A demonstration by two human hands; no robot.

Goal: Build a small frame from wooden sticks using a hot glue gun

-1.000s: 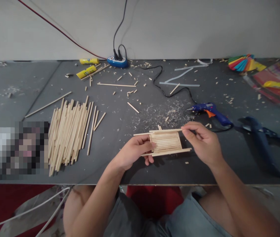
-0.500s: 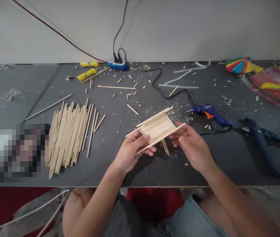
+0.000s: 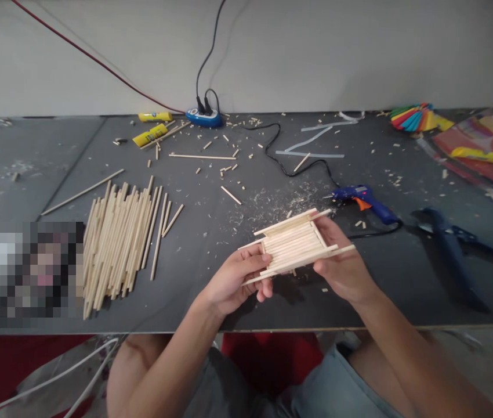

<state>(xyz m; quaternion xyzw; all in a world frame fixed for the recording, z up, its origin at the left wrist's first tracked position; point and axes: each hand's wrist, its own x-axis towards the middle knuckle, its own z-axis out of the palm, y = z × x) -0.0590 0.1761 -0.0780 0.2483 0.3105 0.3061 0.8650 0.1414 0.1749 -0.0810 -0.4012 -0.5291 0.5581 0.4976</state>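
A small flat panel of glued wooden sticks point(image 3: 293, 244), with two longer sticks running along its edges, is held just above the dark table point(image 3: 211, 244) near the front edge. My left hand point(image 3: 233, 278) grips its left end, fingers curled around the sticks. My right hand point(image 3: 342, 264) holds the right end, fingers under and around the panel. The panel is tilted, its right side raised toward the back.
A pile of long wooden sticks point(image 3: 120, 241) lies to the left. A blue glue gun point(image 3: 366, 197) with its black cord rests right of the panel, dark blue cutters point(image 3: 450, 241) farther right. Yellow glue tubes point(image 3: 151, 134), a power strip point(image 3: 205, 116), coloured sticks point(image 3: 418, 116) and sawdust lie behind.
The panel was lifted off the table and swung round in both hands. My right hand has shifted from pinching the top stick to holding the panel's right end.
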